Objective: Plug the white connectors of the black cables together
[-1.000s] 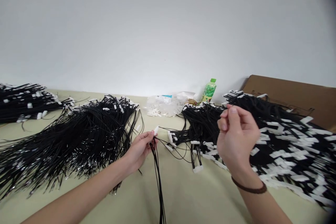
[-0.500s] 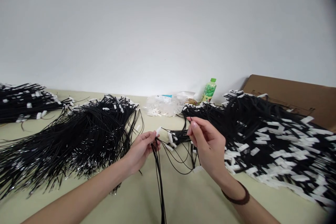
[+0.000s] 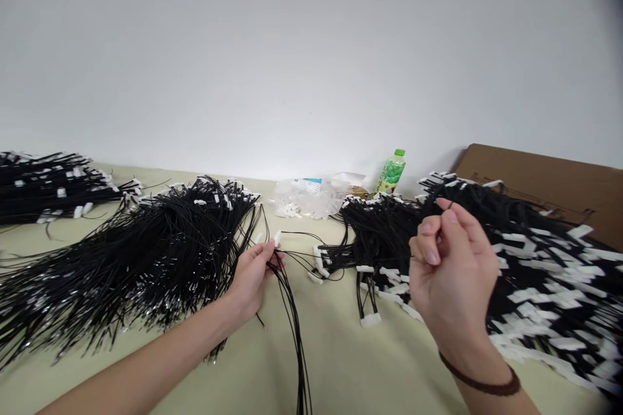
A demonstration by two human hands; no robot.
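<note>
My left hand (image 3: 256, 272) is closed around a small white connector (image 3: 277, 238) and a bundle of thin black wires (image 3: 294, 324) that hangs down toward the front edge of the view. A few of these wires also stretch rightward from the fingers. My right hand (image 3: 452, 266), raised over the right-hand heap, has thumb and forefinger pinched together on what looks like a thin black wire, only a dark bit of which shows. Below and left of it, a white-ended wire piece (image 3: 370, 320) lies on the table. A small cluster of white connectors (image 3: 320, 262) sits between the hands.
Black wires with shiny tips (image 3: 160, 259) are heaped at left, with another heap (image 3: 53, 188) behind. White-ended wires (image 3: 549, 292) cover the right side. At the back stand a clear bag of white parts (image 3: 302, 198), a green-capped bottle (image 3: 392, 172) and brown cardboard (image 3: 545, 188).
My right hand has moved right and a little nearer, away from my left hand, still pinched. My left hand has shifted slightly left, keeping hold of the connector and wires.
</note>
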